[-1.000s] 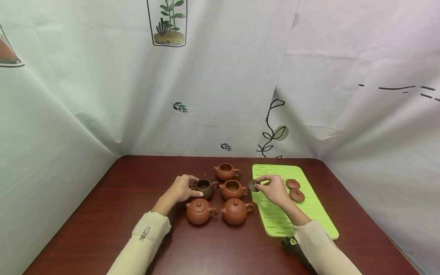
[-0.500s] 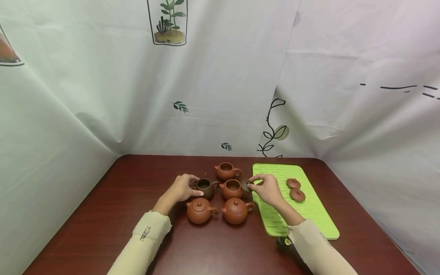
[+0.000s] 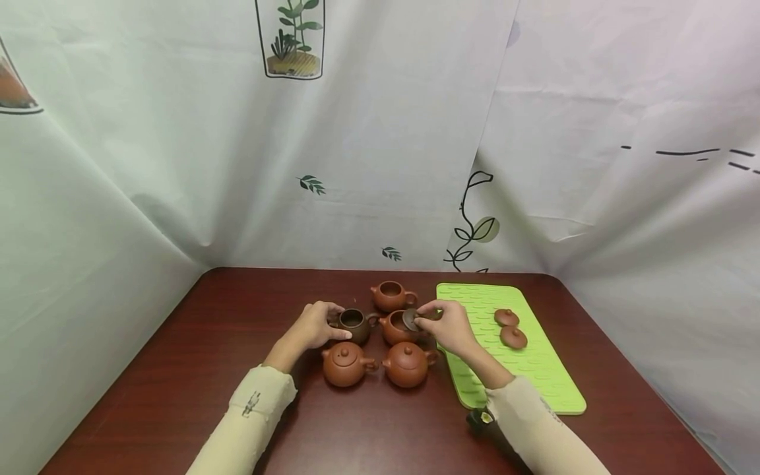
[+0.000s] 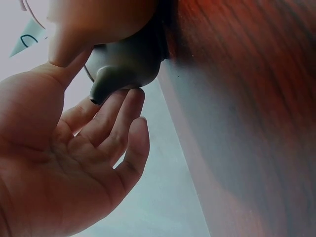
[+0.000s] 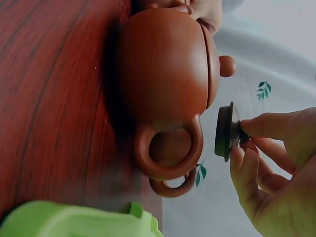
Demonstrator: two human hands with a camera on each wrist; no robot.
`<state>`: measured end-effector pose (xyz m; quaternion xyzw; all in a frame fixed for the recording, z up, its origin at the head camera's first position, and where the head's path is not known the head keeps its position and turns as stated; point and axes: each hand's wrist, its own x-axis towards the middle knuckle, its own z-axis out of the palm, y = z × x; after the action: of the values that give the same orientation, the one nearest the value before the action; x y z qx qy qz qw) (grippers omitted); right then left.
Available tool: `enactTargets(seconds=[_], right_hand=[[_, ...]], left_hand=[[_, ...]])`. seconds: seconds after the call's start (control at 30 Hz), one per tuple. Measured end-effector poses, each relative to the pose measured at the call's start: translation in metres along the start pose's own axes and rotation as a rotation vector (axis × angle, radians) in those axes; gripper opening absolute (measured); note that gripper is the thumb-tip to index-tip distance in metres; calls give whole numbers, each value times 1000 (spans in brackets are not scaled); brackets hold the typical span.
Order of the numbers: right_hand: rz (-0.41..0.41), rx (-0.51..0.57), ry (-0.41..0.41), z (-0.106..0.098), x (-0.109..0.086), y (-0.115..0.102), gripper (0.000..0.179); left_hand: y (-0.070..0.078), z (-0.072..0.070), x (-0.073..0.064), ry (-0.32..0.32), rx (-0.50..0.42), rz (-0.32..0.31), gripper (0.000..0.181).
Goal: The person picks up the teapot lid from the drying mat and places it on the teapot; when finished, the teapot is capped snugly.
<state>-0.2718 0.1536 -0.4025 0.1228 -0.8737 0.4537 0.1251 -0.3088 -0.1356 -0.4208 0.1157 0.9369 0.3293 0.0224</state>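
Note:
My left hand (image 3: 315, 324) holds a dark brown lidless teapot (image 3: 355, 326) from its spout side, thumb at the near side and fingers at the far side. In the left wrist view the fingers reach around the dark teapot's body (image 4: 133, 61), beneath its spout. By its knob, my right hand (image 3: 449, 326) pinches a dark lid (image 3: 410, 320), which overlaps the open reddish teapot (image 3: 393, 328) in the head view. The right wrist view shows that dark lid (image 5: 226, 132) raised off the table, beside a lidded reddish teapot (image 5: 165, 64).
Two lidded reddish teapots, a left one (image 3: 343, 364) and a right one (image 3: 407, 365), stand in front. Another open teapot (image 3: 390, 296) stands behind. Two reddish lids, one farther back (image 3: 506, 317) and one nearer (image 3: 513, 337), lie on a green mat (image 3: 534, 369) at right.
My right hand has carried the dark lid leftward from over the green mat to over the open reddish teapot. My left hand has stayed at the dark teapot.

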Motion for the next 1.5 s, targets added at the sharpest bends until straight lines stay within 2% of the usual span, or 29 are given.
enactTargets(seconds=[0.37,0.63,0.8,1.03,1.33,1.5], right_hand=[[-15,-3,8,13,7,-13,10],[-74,35,-4,28,17,-18,8],[-57,54,-20,34,21,-19,7],[-99,24,-27,44,26,-23,7],[-40,19,-72,57,31,-37,6],[-42,4,-82,63,34,-40,6]], left_hand=[[-1,0,0,10,-5,-1,57],[-1,1,0,6,-8,-8,56],[-1,1,0,9,-6,3,55],[-2,1,0,10,-7,8,56],[-2,0,0,6,-3,13,57],[-2,0,-1,-3,-5,4,57]])
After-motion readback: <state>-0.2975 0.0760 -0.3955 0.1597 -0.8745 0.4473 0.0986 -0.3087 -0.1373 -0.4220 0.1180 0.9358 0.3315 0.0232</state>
